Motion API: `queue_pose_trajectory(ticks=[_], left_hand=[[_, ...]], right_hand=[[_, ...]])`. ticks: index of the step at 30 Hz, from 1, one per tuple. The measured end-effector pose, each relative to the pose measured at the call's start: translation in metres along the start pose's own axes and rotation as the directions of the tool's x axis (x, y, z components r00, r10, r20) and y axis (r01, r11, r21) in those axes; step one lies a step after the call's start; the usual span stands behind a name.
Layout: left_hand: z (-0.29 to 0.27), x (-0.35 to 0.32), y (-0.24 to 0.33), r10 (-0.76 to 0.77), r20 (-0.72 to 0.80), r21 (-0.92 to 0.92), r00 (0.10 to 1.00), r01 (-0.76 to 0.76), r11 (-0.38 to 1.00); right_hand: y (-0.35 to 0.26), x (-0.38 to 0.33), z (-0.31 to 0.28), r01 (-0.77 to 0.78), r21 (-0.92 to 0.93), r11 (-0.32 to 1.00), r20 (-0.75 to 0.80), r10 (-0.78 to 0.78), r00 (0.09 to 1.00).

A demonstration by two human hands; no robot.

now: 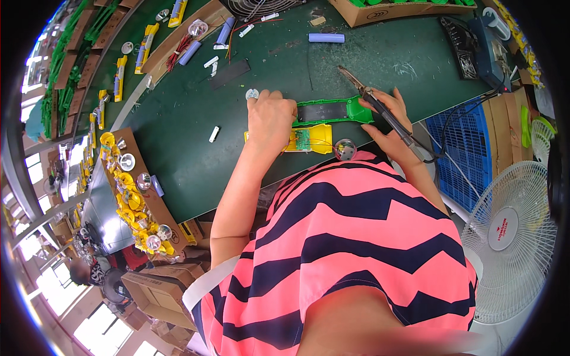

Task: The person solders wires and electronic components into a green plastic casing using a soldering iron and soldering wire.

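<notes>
The left hand (270, 115) is closed, knuckles up, over the left end of a green housing (325, 111) and the yellow housing (309, 140) just below it; both lie flat on the dark green surface (190, 154), close to its near edge. A small green circuit board (304, 139) with thin wires sits in the yellow housing. A round silver reflector (345, 149) lies just beside the yellow housing at the surface's edge, touching the striped shirt line.

The right hand (389, 121) is wrapped around the handle of a soldering iron (380, 110); the tip points up and away, raised over the surface behind the green housing. Its black cable (469, 110) runs right toward a blue unit (490, 53).

Open room: the surface is bare left of the left hand, apart from one small white part (214, 134), and behind the green housing up to a blue cylindrical cell (326, 38).

Containers: a cardboard box (380, 13) with green parts stands at the far edge. A flat cardboard tray (145, 202) with yellow parts and reflectors lies along the left edge. A blue plastic crate (460, 154) stands off the right edge, with a white fan (510, 237) beside it.
</notes>
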State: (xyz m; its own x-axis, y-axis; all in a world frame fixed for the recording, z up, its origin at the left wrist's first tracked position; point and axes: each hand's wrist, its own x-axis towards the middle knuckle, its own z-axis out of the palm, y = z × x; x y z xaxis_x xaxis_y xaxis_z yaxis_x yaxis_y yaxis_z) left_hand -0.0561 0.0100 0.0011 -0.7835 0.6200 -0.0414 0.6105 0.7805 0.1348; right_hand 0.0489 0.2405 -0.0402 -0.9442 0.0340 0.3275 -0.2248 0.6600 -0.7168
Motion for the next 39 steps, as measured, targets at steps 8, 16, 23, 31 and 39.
queue_pose_trajectory(ticks=[8,16,23,31,39], left_hand=[[0.001,-0.003,-0.002,-0.027,-0.038,0.026,0.999,0.028,0.999],[-0.038,-0.019,-0.022,-0.129,-0.308,-0.571,0.943,-0.074,0.817],[-0.085,-0.006,-0.171,-0.471,-0.432,-0.271,0.769,0.388,0.881],[-0.014,0.086,-0.241,-0.367,-0.482,0.057,0.795,0.447,0.893],[-0.07,0.057,-0.159,-0.368,-0.552,-0.413,0.748,0.138,0.9]], right_hand=[[0.001,0.001,0.003,-0.008,-0.009,1.0,-0.005,0.008,1.0],[-0.004,0.002,0.003,-0.037,0.032,0.999,-0.004,0.038,0.999],[-0.01,0.005,-0.005,-0.044,0.031,0.999,0.037,0.043,0.998],[-0.01,0.009,-0.005,0.039,0.177,0.983,-0.227,0.002,0.974],[-0.022,0.018,-0.002,0.074,0.385,0.92,-0.391,0.09,0.916]])
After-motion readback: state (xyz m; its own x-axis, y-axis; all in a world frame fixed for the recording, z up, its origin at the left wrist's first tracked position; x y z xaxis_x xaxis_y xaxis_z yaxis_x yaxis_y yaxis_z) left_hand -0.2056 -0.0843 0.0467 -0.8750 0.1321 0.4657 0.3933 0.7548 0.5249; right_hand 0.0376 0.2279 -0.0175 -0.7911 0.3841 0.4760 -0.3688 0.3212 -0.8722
